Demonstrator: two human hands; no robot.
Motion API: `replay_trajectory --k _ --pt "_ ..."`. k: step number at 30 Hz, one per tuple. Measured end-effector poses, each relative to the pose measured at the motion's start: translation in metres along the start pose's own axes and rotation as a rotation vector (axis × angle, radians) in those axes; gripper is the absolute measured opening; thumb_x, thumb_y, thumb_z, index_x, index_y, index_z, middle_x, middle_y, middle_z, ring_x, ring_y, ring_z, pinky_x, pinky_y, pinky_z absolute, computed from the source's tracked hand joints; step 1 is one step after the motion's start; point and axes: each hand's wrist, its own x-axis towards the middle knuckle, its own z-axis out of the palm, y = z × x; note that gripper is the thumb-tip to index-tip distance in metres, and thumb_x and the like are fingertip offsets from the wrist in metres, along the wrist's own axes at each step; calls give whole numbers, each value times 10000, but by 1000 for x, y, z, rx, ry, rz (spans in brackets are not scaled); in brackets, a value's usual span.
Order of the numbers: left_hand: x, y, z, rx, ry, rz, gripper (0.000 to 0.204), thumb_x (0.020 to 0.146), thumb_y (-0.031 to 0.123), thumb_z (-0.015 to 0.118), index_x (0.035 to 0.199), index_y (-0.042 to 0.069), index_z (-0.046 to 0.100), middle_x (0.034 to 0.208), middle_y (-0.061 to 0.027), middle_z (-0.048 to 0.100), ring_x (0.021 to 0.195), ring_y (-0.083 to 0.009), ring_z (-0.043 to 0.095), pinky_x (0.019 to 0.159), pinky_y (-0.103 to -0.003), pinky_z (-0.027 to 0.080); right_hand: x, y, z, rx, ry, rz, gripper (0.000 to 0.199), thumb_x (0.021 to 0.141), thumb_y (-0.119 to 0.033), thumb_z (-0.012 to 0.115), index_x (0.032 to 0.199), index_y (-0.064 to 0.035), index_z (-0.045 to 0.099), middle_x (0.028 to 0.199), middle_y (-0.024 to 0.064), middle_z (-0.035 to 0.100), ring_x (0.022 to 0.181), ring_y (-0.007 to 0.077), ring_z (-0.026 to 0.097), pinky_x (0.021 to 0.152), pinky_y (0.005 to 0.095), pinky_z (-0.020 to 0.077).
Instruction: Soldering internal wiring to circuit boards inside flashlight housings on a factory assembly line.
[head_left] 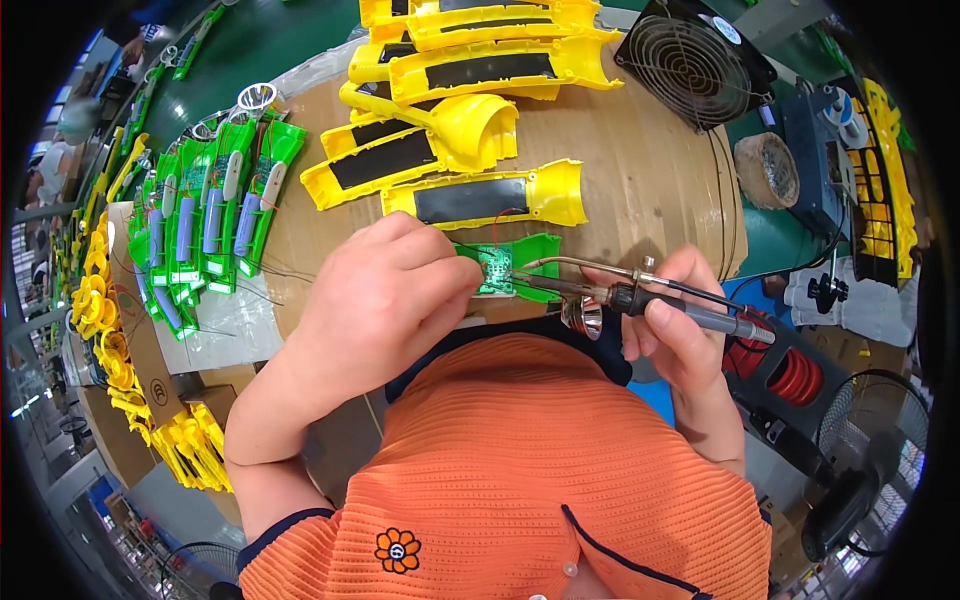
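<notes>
A soldering iron (690, 312) with a thin metal feed tube along it is gripped in my right hand (683, 325). Its tip reaches left to a green circuit board (495, 270), which sits in a green plastic housing (541, 252) at the cardboard's near edge. My left hand (390, 285) is closed in a pinch at the board's left side; what its fingertips hold is hidden. A red wire rises from the board toward a yellow shell half (555, 195) with a black pad, lying just beyond. A shiny reflector cup (584, 316) is below the iron.
More yellow shell halves (490, 70) are stacked at the back. Green housings with purple cells (212, 220) stand in a row at left. A black fan (690, 65), a tape roll (767, 170) and a blue box-shaped unit (815, 150) are at right.
</notes>
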Motion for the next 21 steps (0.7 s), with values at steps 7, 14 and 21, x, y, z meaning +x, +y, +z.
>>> replay_trajectory --k 7,14,21 --pt "7 6 4 84 28 -21 174 708 10 733 858 53 657 790 -72 599 744 -271 593 646 -383 504 1 -5 -1 -59 -13 77 184 895 -8 628 952 -20 454 762 114 646 574 118 610 518 243 494" --pt "6 8 2 136 -7 -27 168 710 9 730 855 41 652 786 -81 598 742 -273 594 642 -381 509 4 -7 1 -127 -29 118 186 900 2 641 952 -21 464 766 90 646 603 89 612 526 222 489" --pt "6 8 3 140 -12 -26 166 715 14 733 860 37 656 794 -79 603 746 -272 597 653 -381 514 5 -7 4 -153 -38 128 193 887 7 672 942 -17 488 755 72 642 618 81 622 537 222 498"
